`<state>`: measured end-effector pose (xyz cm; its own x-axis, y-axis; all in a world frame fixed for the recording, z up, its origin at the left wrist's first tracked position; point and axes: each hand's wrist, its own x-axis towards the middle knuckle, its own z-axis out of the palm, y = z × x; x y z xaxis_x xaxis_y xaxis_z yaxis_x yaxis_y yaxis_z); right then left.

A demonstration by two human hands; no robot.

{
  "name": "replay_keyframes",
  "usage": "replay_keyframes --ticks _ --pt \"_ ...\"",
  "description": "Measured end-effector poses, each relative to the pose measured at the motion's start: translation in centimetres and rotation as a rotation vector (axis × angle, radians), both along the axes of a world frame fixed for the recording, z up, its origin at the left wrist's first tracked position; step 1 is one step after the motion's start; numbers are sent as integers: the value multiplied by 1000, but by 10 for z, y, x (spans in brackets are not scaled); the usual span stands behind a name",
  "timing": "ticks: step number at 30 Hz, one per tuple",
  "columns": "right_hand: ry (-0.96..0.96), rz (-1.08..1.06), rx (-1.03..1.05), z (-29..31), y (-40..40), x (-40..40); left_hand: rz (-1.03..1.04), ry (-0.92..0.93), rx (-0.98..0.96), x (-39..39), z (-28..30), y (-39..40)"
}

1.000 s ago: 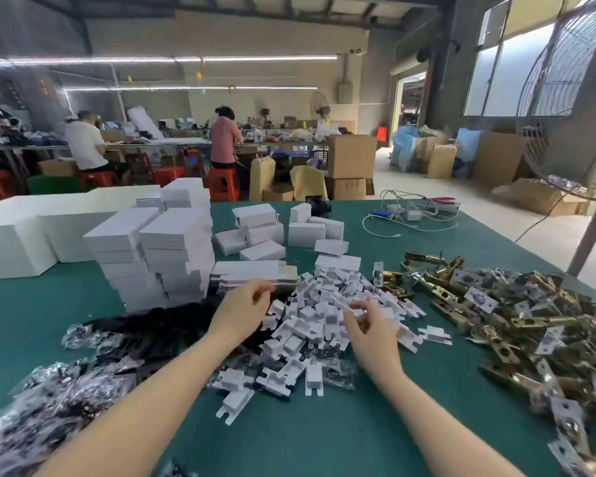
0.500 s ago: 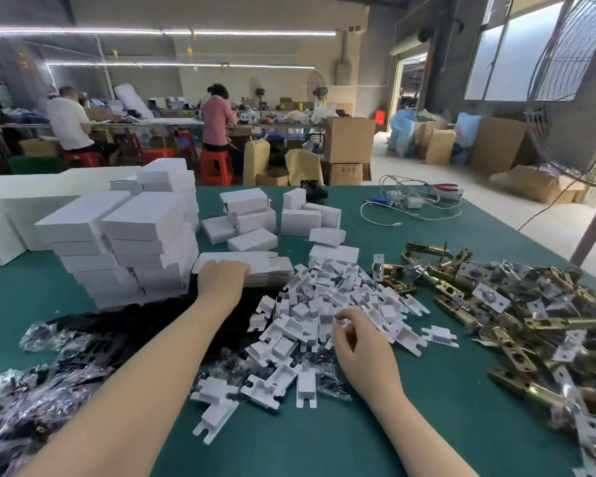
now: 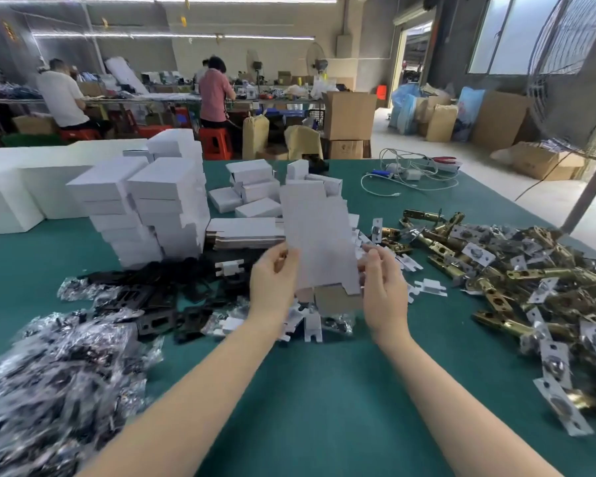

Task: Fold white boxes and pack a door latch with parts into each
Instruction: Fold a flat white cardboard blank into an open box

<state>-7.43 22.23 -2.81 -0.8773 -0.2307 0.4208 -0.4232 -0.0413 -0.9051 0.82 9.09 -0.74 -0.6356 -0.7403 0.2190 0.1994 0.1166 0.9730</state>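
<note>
I hold a flat, unfolded white box blank (image 3: 315,235) upright above the table's middle. My left hand (image 3: 272,290) pinches its left edge and my right hand (image 3: 382,287) grips its right edge. Behind it lies a stack of flat blanks (image 3: 245,232). Small white card inserts (image 3: 310,321) are strewn under my hands. A heap of brass door latches (image 3: 516,280) covers the right side. Black plates (image 3: 159,304) and bagged parts (image 3: 59,380) lie at the left. Folded white boxes (image 3: 152,208) stand stacked at the back left.
The green table (image 3: 324,407) shows bare cloth near me. White cables and a charger (image 3: 410,177) lie at the far right corner. Large white blocks (image 3: 14,194) sit at the far left. Two people work at benches behind, beside cardboard cartons (image 3: 350,115).
My left hand lifted a flat blank off the stack and brought it up in front of me. My right hand left the card inserts and took hold of the blank's right edge.
</note>
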Motion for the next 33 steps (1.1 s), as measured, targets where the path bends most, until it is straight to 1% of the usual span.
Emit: replay_keyframes --ticks 1,3,4,6,8,9,12,16,18,22,24,29,33 --pt "-22 27 20 0 2 5 -7 0 48 3 -8 8" --pt "-51 80 133 -6 5 12 -52 -16 147 7 -19 21" --pt "-59 87 191 -11 7 14 -84 -22 135 9 -24 24" --pt "-71 58 242 -19 10 14 -181 -24 -13 14 -32 28" --pt "-93 44 222 -24 12 14 -277 -32 -159 16 -39 32" --pt "-101 48 213 -25 13 14 -295 -32 -192 17 -41 34" --pt "-74 95 267 -28 14 12 -262 -19 -214 16 -48 37" --pt "-17 191 372 -34 12 13 -133 -23 -206 16 -50 35" --pt "-3 220 383 -36 11 13 -90 -40 -191 15 -50 34" --pt "29 260 404 -36 10 16 -19 -76 -222 13 -50 32" --pt "51 232 415 -35 9 19 6 -80 -239 13 -50 31" --pt "106 -5 455 -33 6 27 -21 -85 -312 17 -43 36" --pt "116 -81 483 -33 3 31 -58 -113 -333 16 -49 39"
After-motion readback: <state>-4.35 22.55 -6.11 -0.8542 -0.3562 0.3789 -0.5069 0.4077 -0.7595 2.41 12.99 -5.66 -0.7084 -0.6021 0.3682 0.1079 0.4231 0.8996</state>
